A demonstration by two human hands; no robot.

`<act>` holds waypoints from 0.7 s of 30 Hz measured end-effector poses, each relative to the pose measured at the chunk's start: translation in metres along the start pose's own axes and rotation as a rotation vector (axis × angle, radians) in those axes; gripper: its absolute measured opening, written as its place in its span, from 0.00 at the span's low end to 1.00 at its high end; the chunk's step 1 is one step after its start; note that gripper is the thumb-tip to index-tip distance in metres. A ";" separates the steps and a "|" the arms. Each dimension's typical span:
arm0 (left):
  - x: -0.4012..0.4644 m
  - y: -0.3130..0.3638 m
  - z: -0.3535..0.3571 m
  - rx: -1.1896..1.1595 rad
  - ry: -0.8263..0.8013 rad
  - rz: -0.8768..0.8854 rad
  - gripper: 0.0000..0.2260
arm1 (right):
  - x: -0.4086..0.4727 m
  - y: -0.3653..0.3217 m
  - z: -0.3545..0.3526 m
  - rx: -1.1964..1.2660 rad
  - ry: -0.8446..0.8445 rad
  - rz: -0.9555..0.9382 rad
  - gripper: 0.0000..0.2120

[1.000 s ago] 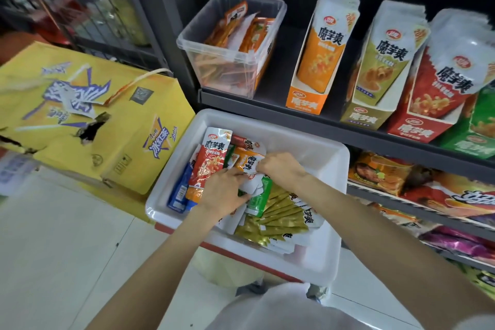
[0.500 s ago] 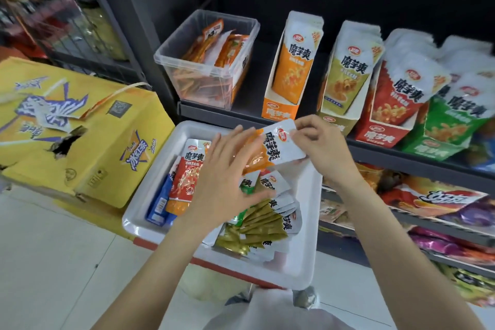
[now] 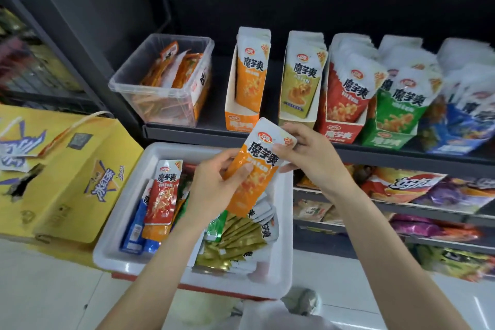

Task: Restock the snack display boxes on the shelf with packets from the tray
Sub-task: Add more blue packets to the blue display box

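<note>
Both hands hold one orange snack packet (image 3: 255, 169) upright above the white tray (image 3: 284, 236). My left hand (image 3: 214, 187) grips its lower left edge, thumb on the front. My right hand (image 3: 308, 158) pinches its white top right corner. The tray holds a red packet (image 3: 163, 193), blue packets (image 3: 134, 230), green and several gold packets (image 3: 235, 238). On the shelf behind stand the orange display box (image 3: 241, 120), olive box (image 3: 300, 80), red box (image 3: 340, 131) and green box (image 3: 388, 136).
A clear plastic bin (image 3: 160, 83) of orange packets sits at the shelf's left end. A yellow carton (image 3: 61, 169) stands left of the tray. Blue packets (image 3: 463, 120) fill the shelf's far right. Lower shelves (image 3: 401, 211) hold other snack bags.
The hands came out of the tray with the orange packet and raised it toward the shelf. My left hand went from flat behind the packet to gripping it. The camera tilted up.
</note>
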State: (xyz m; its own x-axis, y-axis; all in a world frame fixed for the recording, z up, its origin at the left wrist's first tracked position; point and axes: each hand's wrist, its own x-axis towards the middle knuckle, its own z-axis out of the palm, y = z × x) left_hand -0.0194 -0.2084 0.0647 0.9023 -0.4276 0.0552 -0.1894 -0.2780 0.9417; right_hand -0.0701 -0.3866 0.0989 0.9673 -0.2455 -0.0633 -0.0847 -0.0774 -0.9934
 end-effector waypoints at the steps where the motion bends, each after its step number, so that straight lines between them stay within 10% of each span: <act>1: 0.001 0.002 0.004 -0.004 -0.024 0.007 0.07 | -0.002 0.000 -0.004 -0.039 -0.011 -0.010 0.11; 8: 0.015 0.021 0.036 0.056 -0.099 0.146 0.08 | -0.022 -0.001 -0.042 -0.198 0.123 -0.109 0.10; 15: 0.068 0.018 0.033 0.376 0.233 0.472 0.13 | -0.011 -0.033 -0.081 -0.249 0.496 -0.344 0.04; 21: 0.112 -0.018 0.000 0.634 0.257 0.383 0.14 | 0.078 -0.074 -0.054 -0.344 0.498 -0.487 0.04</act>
State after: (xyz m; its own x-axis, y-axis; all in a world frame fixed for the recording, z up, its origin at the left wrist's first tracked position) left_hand 0.0852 -0.2513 0.0540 0.7762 -0.4019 0.4858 -0.6207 -0.6224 0.4768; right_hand -0.0018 -0.4522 0.1723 0.7001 -0.5059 0.5040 0.1742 -0.5634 -0.8076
